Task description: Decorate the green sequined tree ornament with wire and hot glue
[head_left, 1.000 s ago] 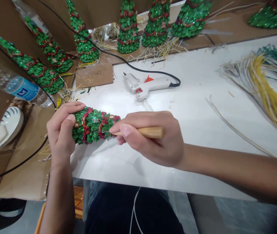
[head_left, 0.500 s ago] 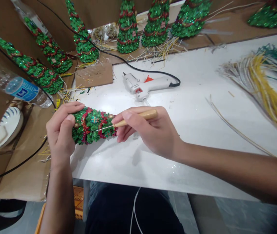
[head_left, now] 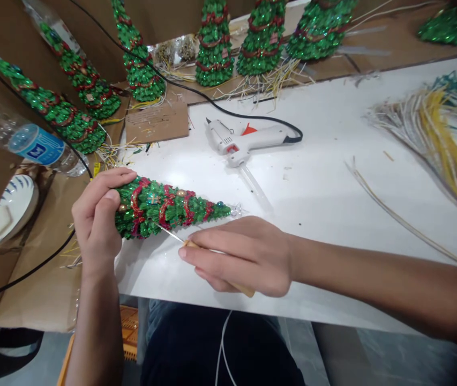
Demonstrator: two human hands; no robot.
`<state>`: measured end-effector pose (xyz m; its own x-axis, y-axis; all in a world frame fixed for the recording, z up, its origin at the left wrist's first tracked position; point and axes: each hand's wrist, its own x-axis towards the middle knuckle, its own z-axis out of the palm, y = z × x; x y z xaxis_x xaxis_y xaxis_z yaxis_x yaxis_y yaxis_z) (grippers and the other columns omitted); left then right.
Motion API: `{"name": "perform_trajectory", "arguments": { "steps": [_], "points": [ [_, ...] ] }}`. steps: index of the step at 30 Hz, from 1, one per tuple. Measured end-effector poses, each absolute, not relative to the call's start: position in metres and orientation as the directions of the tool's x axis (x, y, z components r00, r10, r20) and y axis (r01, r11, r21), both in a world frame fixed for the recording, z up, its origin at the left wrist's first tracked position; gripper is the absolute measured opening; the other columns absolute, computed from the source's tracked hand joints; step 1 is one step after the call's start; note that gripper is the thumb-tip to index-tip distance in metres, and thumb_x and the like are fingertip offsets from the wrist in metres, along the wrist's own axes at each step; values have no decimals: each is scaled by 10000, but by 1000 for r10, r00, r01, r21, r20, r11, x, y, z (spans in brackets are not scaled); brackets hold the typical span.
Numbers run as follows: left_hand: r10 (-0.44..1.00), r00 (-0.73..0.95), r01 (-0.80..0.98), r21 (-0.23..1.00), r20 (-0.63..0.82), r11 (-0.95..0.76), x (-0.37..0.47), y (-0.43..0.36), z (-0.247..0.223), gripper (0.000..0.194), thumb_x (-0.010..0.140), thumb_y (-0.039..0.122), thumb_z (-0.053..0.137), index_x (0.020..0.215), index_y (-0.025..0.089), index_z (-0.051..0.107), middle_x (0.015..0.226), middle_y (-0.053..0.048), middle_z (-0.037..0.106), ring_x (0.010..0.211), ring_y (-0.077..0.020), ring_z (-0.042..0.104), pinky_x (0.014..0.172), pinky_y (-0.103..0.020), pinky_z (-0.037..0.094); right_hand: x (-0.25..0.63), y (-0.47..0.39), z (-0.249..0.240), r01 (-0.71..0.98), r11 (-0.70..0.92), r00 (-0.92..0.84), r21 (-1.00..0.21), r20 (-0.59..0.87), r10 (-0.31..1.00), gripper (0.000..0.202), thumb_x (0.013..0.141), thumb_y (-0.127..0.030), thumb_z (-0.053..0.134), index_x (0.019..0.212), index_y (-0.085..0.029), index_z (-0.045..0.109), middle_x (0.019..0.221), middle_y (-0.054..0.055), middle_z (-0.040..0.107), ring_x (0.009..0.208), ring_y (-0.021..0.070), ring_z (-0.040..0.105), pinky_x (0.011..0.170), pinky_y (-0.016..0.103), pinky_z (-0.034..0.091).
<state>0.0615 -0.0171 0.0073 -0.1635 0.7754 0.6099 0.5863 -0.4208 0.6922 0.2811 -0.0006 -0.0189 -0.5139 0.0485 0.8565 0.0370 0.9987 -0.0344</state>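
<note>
A small green Christmas tree ornament (head_left: pixel 175 206) with red garlands and gold balls lies on its side on the white tabletop, its clear star tip pointing right. Around its wide base, my left hand (head_left: pixel 99 214) is closed. My right hand (head_left: pixel 240 257) grips an awl (head_left: pixel 188 244) by its wooden handle, part of which the fingers hide. The awl's thin metal shaft points up and left, its tip at the lower side of the tree's branches. Behind the tree rests a white glue gun (head_left: pixel 236 142) with a clear glue stick in it.
Several finished-looking trees (head_left: pixel 214 48) stand along the back and left. Yellow, white and green wires (head_left: pixel 449 139) are bundled at the right, with loose strands (head_left: pixel 397 214) nearer. A plastic bottle (head_left: pixel 43 147), a bowl (head_left: pixel 21 203) and a black cord (head_left: pixel 196 88) are also about.
My right hand has moved down and turned, so the awl now comes at the tree from below right. The tree's tip has come into sight. My left hand keeps its hold.
</note>
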Motion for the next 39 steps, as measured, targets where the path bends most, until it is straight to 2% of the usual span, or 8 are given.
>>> {"name": "perform_trajectory", "arguments": {
  "steps": [5, 10, 17, 20, 23, 26, 30, 39],
  "points": [
    [747, -182, 573, 686, 640, -448, 62, -16, 5, 312, 747, 142, 461, 848, 149, 756, 921, -54, 728, 926, -191, 642, 854, -330, 461, 277, -1, -19, 81, 981, -503, 176, 857, -113, 178, 861, -181, 580, 901, -29, 662, 696, 58, 694, 692, 142, 683, 723, 246, 601],
    [760, -212, 569, 710, 615, -416, 62, -16, 6, 315, 750, 132, 455, 854, 147, 752, 923, -47, 725, 941, -182, 635, 846, -312, 455, 275, -3, -16, 99, 936, -524, 338, 817, -240, 140, 820, -160, 623, 847, -43, 694, 694, 72, 710, 647, 158, 688, 676, 261, 608],
    [761, -206, 583, 702, 615, -409, 61, -17, 6, 306, 760, 148, 457, 850, 158, 750, 933, -44, 725, 942, -189, 633, 850, -325, 453, 275, -12, -8, 141, 987, -492, 73, 871, 6, 206, 851, -169, 525, 855, -35, 682, 655, 54, 661, 594, 114, 624, 547, 214, 572],
    [769, -192, 582, 701, 610, -411, 60, -17, 6, 299, 766, 148, 458, 846, 151, 745, 938, -52, 723, 945, -194, 633, 853, -335, 454, 275, -15, -2, 160, 985, -505, -61, 852, 135, 226, 872, -168, 470, 812, -85, 671, 631, 17, 637, 575, 87, 592, 509, 187, 541],
    [772, -185, 584, 700, 608, -411, 60, -17, 6, 300, 767, 143, 455, 849, 155, 744, 941, -47, 722, 948, -192, 633, 862, -340, 454, 277, -16, 3, 207, 971, -516, -122, 830, 214, 269, 881, -163, 429, 743, -150, 660, 600, -16, 616, 523, 62, 548, 498, 162, 521],
    [772, -181, 586, 698, 609, -413, 59, -17, 6, 307, 772, 142, 451, 853, 167, 746, 941, -37, 721, 958, -190, 632, 872, -342, 454, 278, -16, 4, 214, 970, -518, -118, 828, 215, 269, 883, -159, 423, 789, -151, 675, 606, -19, 624, 518, 59, 545, 509, 156, 524],
    [773, -177, 601, 689, 609, -405, 58, -18, 6, 305, 790, 164, 452, 866, 167, 747, 951, -40, 715, 959, -193, 630, 876, -344, 453, 278, -14, -2, 153, 987, -513, -59, 848, 130, 238, 876, -161, 451, 894, -74, 671, 658, 18, 662, 556, 84, 576, 530, 191, 559],
    [797, -150, 603, 693, 585, -395, 55, -19, 7, 311, 805, 172, 456, 896, 207, 752, 983, -23, 711, 990, -196, 624, 886, -352, 450, 277, -10, -9, 114, 988, -518, 102, 855, -29, 199, 821, -151, 534, 873, -13, 667, 694, 69, 674, 627, 135, 639, 643, 246, 611]
  ]
}}
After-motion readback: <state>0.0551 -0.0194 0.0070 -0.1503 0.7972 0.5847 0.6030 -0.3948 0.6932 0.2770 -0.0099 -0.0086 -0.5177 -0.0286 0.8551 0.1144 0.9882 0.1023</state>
